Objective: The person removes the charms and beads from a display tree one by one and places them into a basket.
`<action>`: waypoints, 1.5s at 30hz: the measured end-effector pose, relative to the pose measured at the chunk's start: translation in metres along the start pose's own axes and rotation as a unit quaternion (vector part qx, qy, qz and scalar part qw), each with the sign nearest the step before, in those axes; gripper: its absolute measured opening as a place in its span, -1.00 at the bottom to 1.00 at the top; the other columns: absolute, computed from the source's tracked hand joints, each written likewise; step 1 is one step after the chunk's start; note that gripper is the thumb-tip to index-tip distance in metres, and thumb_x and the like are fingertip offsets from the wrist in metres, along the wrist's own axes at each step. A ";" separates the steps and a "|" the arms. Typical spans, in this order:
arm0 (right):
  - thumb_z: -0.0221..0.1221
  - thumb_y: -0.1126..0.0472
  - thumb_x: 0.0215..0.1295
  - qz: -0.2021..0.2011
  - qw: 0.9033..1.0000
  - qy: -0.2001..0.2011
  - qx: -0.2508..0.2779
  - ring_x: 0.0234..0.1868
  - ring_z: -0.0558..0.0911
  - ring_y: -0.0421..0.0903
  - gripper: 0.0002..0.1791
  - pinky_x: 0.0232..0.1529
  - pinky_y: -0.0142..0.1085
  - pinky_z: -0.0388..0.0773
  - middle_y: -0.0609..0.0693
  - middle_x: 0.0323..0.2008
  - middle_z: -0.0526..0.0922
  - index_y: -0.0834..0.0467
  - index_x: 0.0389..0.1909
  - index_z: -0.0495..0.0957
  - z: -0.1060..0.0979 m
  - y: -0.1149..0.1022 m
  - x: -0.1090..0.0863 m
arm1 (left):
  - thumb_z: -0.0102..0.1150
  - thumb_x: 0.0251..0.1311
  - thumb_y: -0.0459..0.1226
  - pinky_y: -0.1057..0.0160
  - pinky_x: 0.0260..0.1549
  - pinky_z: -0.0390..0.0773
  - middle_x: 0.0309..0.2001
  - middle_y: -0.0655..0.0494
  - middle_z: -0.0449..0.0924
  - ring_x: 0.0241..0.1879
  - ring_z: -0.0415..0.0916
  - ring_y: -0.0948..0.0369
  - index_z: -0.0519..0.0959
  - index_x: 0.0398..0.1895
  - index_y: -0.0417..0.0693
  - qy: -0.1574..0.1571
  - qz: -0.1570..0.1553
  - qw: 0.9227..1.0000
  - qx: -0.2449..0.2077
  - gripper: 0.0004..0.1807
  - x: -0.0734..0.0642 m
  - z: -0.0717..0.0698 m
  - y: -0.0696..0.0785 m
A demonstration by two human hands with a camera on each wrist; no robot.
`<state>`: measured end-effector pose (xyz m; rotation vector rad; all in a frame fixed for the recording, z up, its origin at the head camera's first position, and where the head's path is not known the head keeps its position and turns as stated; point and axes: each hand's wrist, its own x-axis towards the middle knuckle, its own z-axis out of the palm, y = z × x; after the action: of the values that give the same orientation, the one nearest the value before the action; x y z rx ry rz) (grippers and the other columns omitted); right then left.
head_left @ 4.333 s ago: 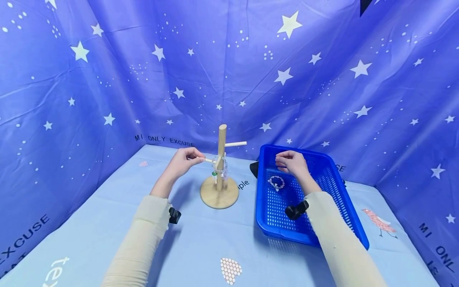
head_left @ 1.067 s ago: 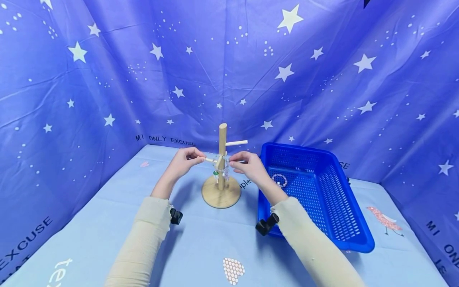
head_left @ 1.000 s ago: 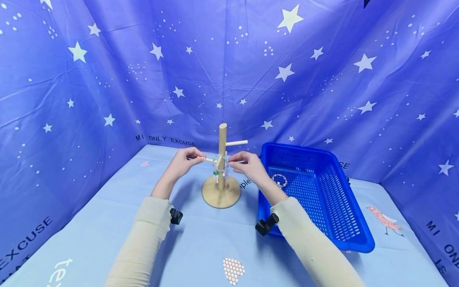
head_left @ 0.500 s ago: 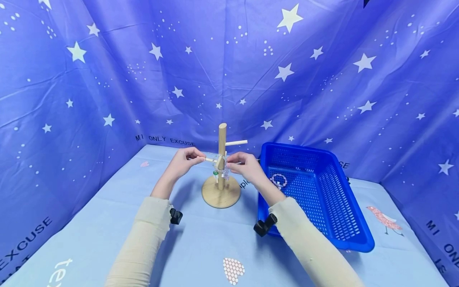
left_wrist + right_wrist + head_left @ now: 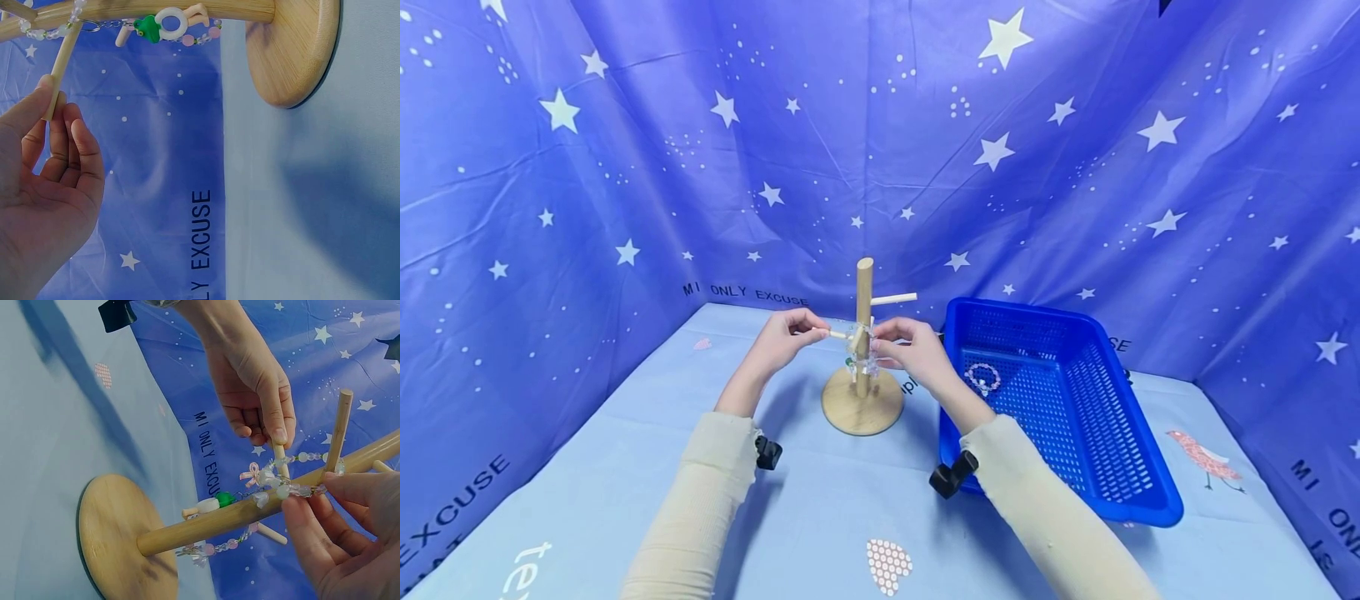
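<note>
A wooden stand [image 5: 865, 287] with a round base and several pegs stands upright on the cloth. My left hand [image 5: 786, 340] pinches the tip of one peg [image 5: 62, 59] between thumb and fingers. Beaded bracelets hang on the stand, one with a green charm [image 5: 147, 29] beside a white ring [image 5: 181, 24]. My right hand [image 5: 350, 528] is at the post's other side, pinching a clear-beaded bracelet [image 5: 303, 489] between thumb and fingertips. That bracelet passes round the peg in the left hand; a pink bow charm [image 5: 251, 475] sits on it. Pink beads [image 5: 232, 543] hang lower behind the post.
Right of the stand, a blue perforated basket [image 5: 1063, 508] contains a pink beaded bracelet [image 5: 982, 379]. An upper peg [image 5: 895, 298] points right toward the basket. Light blue cloth [image 5: 820, 517] covers the table, and a starry blue curtain [image 5: 820, 150] closes off the back and sides.
My right hand has come from over the basket to the stand, then shifted slightly left at the bracelet. The left hand keeps its pinch on the peg. The basket's bracelet stays inside.
</note>
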<state>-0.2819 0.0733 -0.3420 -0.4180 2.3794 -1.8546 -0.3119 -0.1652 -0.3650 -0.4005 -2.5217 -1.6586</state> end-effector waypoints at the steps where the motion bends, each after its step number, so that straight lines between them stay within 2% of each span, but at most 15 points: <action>1: 0.22 0.35 0.34 -0.002 1.000 0.003 0.002 -0.22 0.71 -0.09 -0.77 -0.11 -0.23 0.71 0.31 -0.05 0.68 0.34 -0.03 0.59 0.000 0.000 0.000 | 0.27 0.26 -0.35 0.37 -0.38 0.41 -0.45 0.27 0.54 -0.41 0.42 0.29 0.65 -0.16 -0.32 0.000 0.000 1.000 0.001 -0.82 0.000 0.000 0.000; 16: 0.24 0.34 0.33 -0.027 0.999 0.034 -0.006 -0.29 0.72 -0.18 -0.83 -0.17 -0.25 0.72 0.25 -0.10 0.71 0.30 -0.10 0.62 0.003 -0.002 -0.004 | 0.27 0.27 -0.33 0.37 -0.38 0.39 -0.46 0.25 0.53 -0.41 0.40 0.29 0.64 -0.16 -0.32 -0.001 -0.001 1.000 0.002 -0.81 -0.001 0.000 0.000; 23: 0.23 0.33 0.34 -0.035 0.999 0.023 -0.002 -0.30 0.72 -0.18 -0.84 -0.18 -0.25 0.72 0.25 -0.09 0.72 0.30 -0.11 0.62 0.003 -0.005 -0.007 | 0.27 0.26 -0.35 0.37 -0.39 0.40 -0.46 0.27 0.52 -0.42 0.40 0.29 0.64 -0.16 -0.33 0.000 0.007 1.000 0.004 -0.82 -0.001 0.001 -0.001; 34: 0.23 0.32 0.35 -0.042 0.999 0.005 0.003 -0.31 0.72 -0.18 -0.84 -0.19 -0.24 0.72 0.26 -0.11 0.72 0.30 -0.11 0.64 0.005 -0.010 -0.012 | 0.28 0.27 -0.32 0.36 -0.39 0.39 -0.43 0.21 0.53 -0.40 0.39 0.28 0.64 -0.14 -0.31 0.002 0.001 1.000 0.006 -0.79 0.000 0.001 -0.002; 45: 0.23 0.33 0.35 -0.043 0.999 -0.011 0.006 -0.27 0.74 -0.14 -0.82 -0.17 -0.21 0.72 0.32 -0.08 0.70 0.32 -0.10 0.63 0.005 -0.013 -0.016 | 0.28 0.27 -0.32 0.37 -0.43 0.35 -0.46 0.24 0.51 -0.43 0.36 0.27 0.64 -0.14 -0.33 0.000 0.001 1.000 -0.002 -0.79 0.000 0.001 -0.002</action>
<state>-0.2636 0.0700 -0.3327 -0.5438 2.3709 -1.8881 -0.3118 -0.1648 -0.3669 -0.4027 -2.5187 -1.6627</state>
